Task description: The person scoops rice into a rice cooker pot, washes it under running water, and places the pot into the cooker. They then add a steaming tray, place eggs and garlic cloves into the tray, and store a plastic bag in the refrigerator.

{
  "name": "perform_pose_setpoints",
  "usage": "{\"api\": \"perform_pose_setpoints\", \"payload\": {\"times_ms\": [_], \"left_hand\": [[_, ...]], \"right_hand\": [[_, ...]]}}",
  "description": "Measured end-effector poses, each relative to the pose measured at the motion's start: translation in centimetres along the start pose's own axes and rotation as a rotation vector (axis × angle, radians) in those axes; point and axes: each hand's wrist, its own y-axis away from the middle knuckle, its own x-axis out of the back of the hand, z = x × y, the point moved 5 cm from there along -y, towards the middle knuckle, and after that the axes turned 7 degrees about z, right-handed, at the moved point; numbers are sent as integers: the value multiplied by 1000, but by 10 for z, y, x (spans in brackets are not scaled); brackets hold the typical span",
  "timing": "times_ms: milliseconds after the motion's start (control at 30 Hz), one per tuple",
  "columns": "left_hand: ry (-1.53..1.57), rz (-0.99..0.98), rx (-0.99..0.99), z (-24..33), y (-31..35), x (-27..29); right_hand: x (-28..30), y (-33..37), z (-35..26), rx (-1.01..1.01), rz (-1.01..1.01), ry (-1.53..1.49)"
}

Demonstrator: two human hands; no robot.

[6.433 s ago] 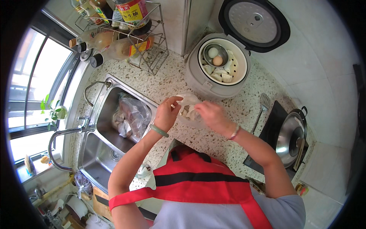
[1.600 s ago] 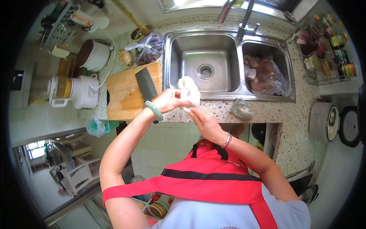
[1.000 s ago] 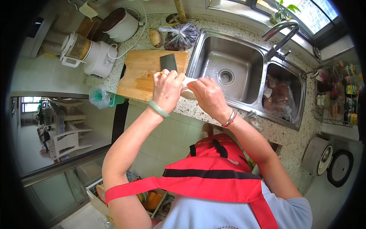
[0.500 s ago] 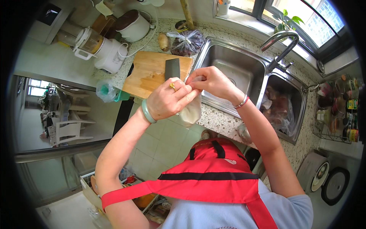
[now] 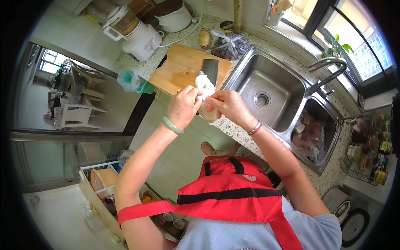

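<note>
I'm holding a small white plastic bag (image 5: 205,85) with both hands over the desk (image 5: 233,129) edge, just at 6 o'clock of the wooden cutting board (image 5: 183,68). My left hand (image 5: 184,106) is pinching the bag's gathered top, fingers pressed together on the film. My right hand (image 5: 229,106) is pinching the same twisted neck from the 3 o'clock side, thumb and fingertips closed on it. The pale lump (image 5: 207,113) hanging below my hands looks like the bag's contents; I can't tell what it is.

Handling judgement: thin film, soft, no stiffness, likely light. Probably slippery if wet, and easy to tear if I'm pulling hard. Best hold is the bunched neck, where both grips are sitting now; the sagging bottom needs support if the load is heavier than it looks.

Containers:
- Left sink basin (image 5: 268,89), at 2 o'clock of my hands: bare steel, only the drain showing.
- Right sink basin (image 5: 316,133), at 3 o'clock: holding a clear plastic bag (image 5: 306,139) with pinkish contents.
- Dark tied bag (image 5: 229,43) at 12 o'clock, sitting on the desk between board and sink; contents dark, unclear.
- White blender jug (image 5: 133,31) at 10 o'clock, lid on.
- Round pot (image 5: 173,14) at 11 o'clock, lidded, contents hidden.
- Wire rack (image 5: 368,160) at 4 o'clock, carrying jars.

A cleaver (image 5: 210,68) is lying flat on the board, just beyond the bag top.
</note>
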Motion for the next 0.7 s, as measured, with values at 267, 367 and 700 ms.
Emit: {"api": "perform_pose_setpoints", "payload": {"times_ms": [267,367,700], "left_hand": [[490,20,666,-81,39,-6],[655,21,720,-115,53,1],[1240,-91,1200,-218,97,56]], "right_hand": [[-77,-29,20,-12,-22,-63],[-106,-34,11,30,53,42],[-218,-82,-17,111,40,122]]}}
